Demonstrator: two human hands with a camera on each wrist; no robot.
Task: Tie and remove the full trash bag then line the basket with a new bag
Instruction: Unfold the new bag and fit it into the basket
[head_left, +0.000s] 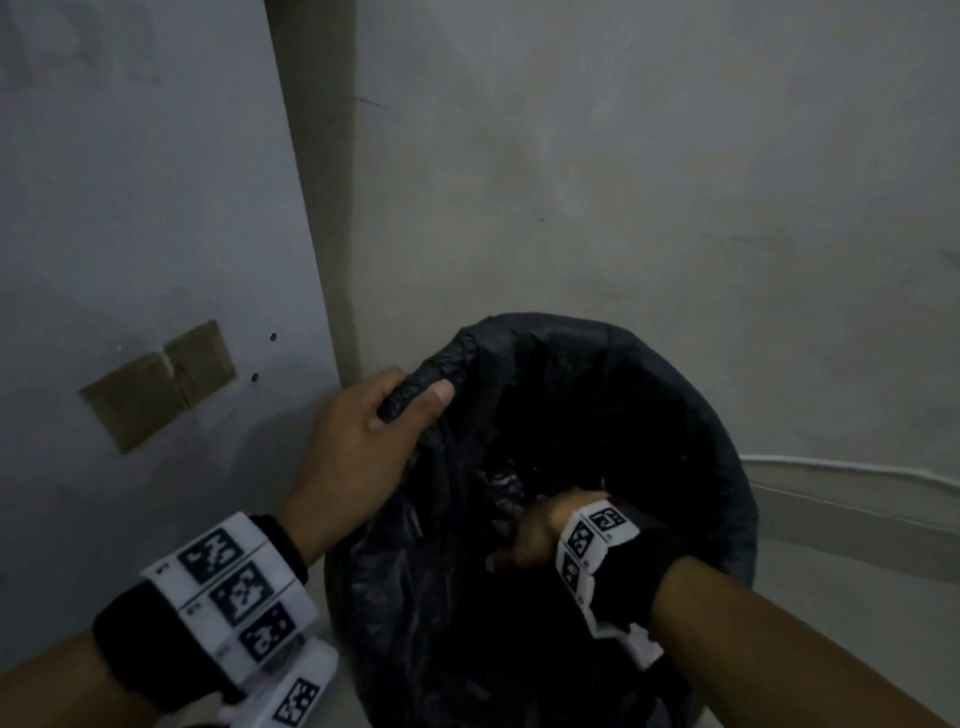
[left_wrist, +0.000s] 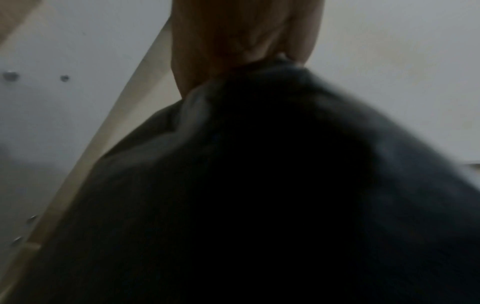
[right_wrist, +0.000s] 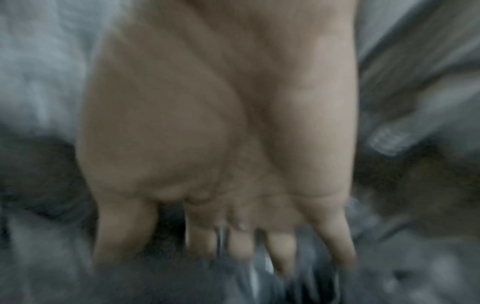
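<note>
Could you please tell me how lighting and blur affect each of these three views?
Head view: dim, so the inside of the black trash bag is nearly featureless, though the left hand on its rim is fairly sharp. Left wrist view: dark and soft, the bag a black mass. Right wrist view: heavy motion blur smears the right hand and the crumpled plastic around it.

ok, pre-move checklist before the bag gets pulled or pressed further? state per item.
1. Left hand grips the bag edge: ok, thumb curled over the rolled edge.
2. Right hand inside the bag: ok, reaching down in.
3. Right hand fingers free: ok, extended, nothing gripped; picture blurred.
4. Bag over the basket rim all round: cannot tell, near side hidden by arms.
5. Bag contents: cannot tell, too dark.
6. Room behind: ok, wall apart from the bag.
</note>
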